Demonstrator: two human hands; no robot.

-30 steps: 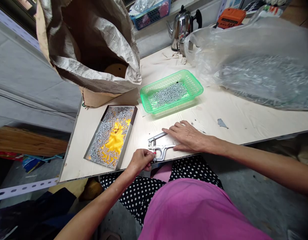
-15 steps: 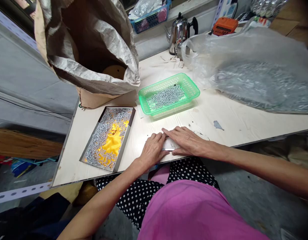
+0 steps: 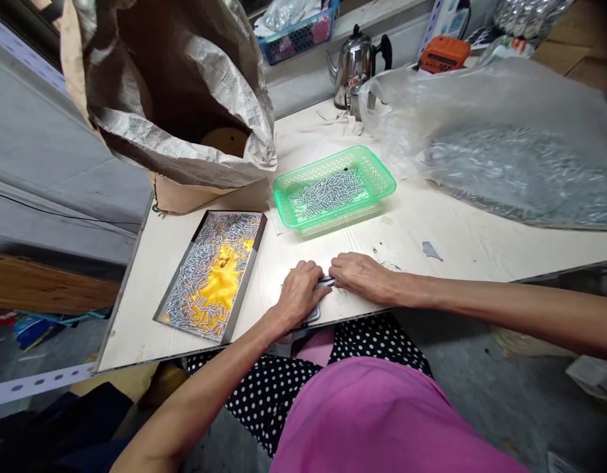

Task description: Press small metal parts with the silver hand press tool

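Near the front edge of the table, my left hand (image 3: pixel 299 292) is closed, its thumb and fingers around a thin metallic-looking piece (image 3: pixel 326 281). My right hand (image 3: pixel 360 276) is closed at the other end of that piece, its fingers curled and its fingertips hidden. Under my left palm the corner of a small flat grey object (image 3: pixel 313 314) shows. To the left lies a shallow tray (image 3: pixel 230 322) with many small silver metal pins (image 3: pixel 188 289) over yellow cloth (image 3: pixel 219 279). Beyond my hands stands a green plastic basket (image 3: pixel 382 187) holding more such pins.
An open woven sack (image 3: pixel 224 59) stands at the back left. A large clear plastic bag (image 3: pixel 491 98) of metal pieces fills the right side. Behind are a steel kettle (image 3: pixel 350 69), an orange device (image 3: pixel 444 54) and a blue basket (image 3: pixel 298 43).
My right hand's fingers have curled in from a flatter, stretched pose. The pale flat surface between my hands no longer shows; a narrow metallic-looking piece is there now.
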